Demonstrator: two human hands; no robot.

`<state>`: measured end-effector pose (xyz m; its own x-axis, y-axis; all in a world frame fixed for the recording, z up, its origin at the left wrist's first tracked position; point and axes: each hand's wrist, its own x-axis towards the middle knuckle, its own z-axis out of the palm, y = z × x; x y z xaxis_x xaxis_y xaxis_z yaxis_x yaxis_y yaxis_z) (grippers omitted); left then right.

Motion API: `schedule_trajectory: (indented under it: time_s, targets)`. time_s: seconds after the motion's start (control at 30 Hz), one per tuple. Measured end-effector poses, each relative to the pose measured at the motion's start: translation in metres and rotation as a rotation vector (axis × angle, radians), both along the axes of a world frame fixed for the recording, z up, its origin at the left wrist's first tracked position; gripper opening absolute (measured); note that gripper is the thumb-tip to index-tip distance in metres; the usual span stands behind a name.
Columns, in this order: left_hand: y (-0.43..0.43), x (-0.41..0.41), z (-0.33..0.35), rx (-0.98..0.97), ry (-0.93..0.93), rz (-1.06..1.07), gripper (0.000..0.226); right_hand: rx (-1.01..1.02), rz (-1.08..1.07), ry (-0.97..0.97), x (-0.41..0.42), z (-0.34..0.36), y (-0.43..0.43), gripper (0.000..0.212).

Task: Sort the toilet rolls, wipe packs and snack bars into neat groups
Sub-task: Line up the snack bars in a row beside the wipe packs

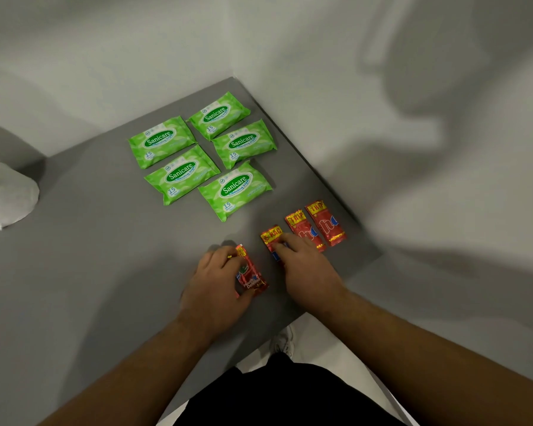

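5 wipe packs [180, 175] read "Sanicare".

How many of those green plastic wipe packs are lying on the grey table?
5 green plastic wipe packs: far left pack, near left pack, far right pack, middle right pack, near right pack. None looks stacked or hidden.

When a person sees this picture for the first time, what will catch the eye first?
The five bright green wipe packs strike first, laid close together in the far middle of the grey table. Next come the red snack bars in a row near the right edge, where the left hand grips the nearest bar and the right hand rests fingers on the next bar.
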<state>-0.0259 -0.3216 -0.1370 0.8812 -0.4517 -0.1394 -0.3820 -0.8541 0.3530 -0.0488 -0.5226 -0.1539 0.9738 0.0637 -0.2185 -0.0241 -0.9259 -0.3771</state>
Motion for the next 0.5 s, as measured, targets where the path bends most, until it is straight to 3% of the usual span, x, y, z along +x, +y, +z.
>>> schedule_trajectory:
  time_s: [0.5]
  targets:
    - [-0.0001,0.0004,-0.0024,0.028,-0.003,0.000,0.061,0.019,-0.043,0.000,0.0050,-0.0011,-0.0047,0.058]
